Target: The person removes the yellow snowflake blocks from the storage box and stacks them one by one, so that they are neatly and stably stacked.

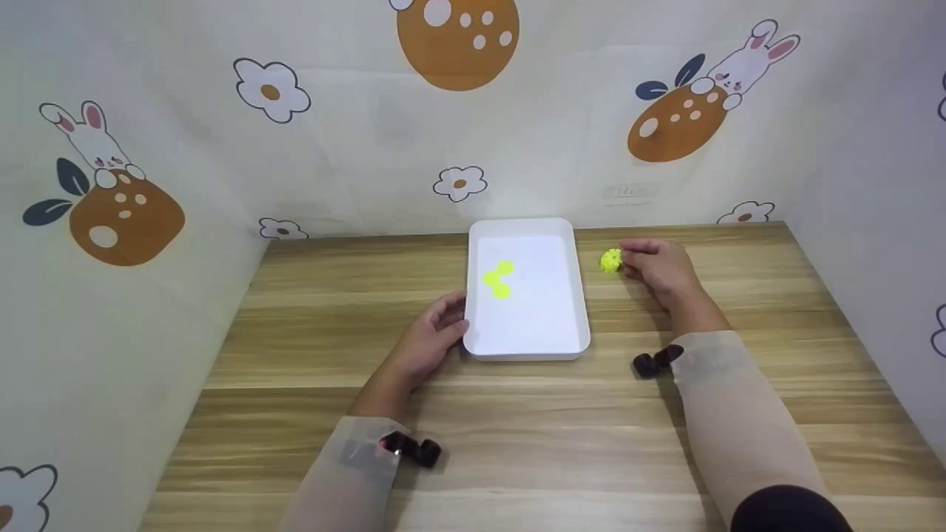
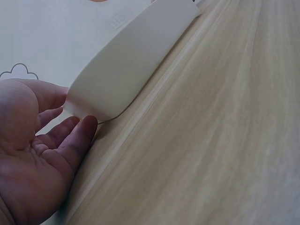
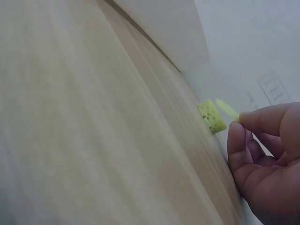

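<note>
My right hand (image 1: 658, 270) is at the far right of the table and pinches a thin yellow plastic disc (image 3: 227, 109) between thumb and index fingertip. Just beyond it on the table, near the wall, stands a small yellow block of notched pieces (image 3: 211, 116), which in the head view overlaps the disc. A white rectangular tray (image 1: 528, 353) lies flat at centre, and three flat yellow discs (image 1: 502, 291) are in its left half. At the tray's left side, toward the near corner, my left hand (image 1: 432, 332) holds the edge, index finger at the rim and thumb against the outer wall.
The wood-grain table (image 1: 310, 332) meets a pale curtain with printed rabbits (image 1: 355, 148) right behind the tray, with pale walls on both sides. Small black wrist cameras (image 1: 425, 452) stick out inward from both sleeves.
</note>
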Demonstrator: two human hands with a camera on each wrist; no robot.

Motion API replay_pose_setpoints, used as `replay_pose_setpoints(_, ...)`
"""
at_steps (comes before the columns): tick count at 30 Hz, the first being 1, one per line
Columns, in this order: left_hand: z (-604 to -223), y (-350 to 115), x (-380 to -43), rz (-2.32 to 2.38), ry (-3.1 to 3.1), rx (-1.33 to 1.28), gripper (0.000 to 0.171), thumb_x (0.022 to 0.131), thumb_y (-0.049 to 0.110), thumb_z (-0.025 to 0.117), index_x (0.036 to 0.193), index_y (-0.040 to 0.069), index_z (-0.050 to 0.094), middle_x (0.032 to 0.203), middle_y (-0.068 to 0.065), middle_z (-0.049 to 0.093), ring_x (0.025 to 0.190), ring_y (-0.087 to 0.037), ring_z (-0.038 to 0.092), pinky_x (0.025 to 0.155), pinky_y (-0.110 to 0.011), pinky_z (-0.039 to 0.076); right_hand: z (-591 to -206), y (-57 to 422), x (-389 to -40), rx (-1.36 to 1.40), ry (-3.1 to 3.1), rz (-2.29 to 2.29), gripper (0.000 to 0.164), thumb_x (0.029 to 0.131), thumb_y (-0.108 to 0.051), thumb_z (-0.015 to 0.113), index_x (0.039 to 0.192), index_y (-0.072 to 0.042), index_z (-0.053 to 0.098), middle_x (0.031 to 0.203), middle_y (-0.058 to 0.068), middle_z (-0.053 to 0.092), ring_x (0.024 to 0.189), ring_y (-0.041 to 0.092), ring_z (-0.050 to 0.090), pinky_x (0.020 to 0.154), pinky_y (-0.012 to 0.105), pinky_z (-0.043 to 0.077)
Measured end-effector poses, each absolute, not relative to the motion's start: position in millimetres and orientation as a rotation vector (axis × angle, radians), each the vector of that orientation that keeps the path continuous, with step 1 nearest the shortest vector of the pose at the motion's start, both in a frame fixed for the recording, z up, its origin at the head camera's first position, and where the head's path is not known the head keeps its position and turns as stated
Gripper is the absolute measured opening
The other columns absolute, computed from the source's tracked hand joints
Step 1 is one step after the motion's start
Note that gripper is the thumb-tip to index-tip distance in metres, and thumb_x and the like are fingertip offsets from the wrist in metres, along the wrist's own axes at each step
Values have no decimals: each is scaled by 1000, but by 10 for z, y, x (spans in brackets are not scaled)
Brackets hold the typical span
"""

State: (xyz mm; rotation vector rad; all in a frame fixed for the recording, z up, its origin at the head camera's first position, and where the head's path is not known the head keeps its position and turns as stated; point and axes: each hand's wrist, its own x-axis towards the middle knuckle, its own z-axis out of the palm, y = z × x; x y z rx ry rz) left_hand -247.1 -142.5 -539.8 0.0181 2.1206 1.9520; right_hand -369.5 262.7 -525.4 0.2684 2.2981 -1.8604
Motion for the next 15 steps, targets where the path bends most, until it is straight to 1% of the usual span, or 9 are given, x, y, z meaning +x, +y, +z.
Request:
replay_pose_setpoints(3, -5396, -1425, -2464, 1963, 2113, 29, 58, 106, 10, 64, 161, 11, 45, 167, -10, 47, 154, -30, 48, 128, -46, 43, -5252, 2625, -3692, 255, 2295, -1872, 42, 104, -13, 69, 144, -1, 65, 142, 12, 65, 94, 4, 71, 90, 19, 63)
replay_pose_setpoints(11, -5397, -1419, -2479, 1922, 2139, -25, 57, 107, 13, 64, 161, 16, 47, 167, -7, 48, 154, -28, 49, 128, -46, 43, -5229, 2604, -3683, 282, 2308, -1869, 41, 104, -13, 70, 142, 0, 66, 139, 13, 66, 94, 6, 72, 89, 20, 64)
replay_pose_setpoints(15, -5394, -1419, -2485, 1923, 2133, -23, 57, 107, 13, 64, 161, 16, 47, 167, -7, 48, 153, -28, 49, 128, -46, 43, -5222, 2601, -3676, 291, 2305, -1868, 40, 104, -11, 69, 142, 0, 66, 140, 13, 67, 96, 7, 72, 89, 20, 64)
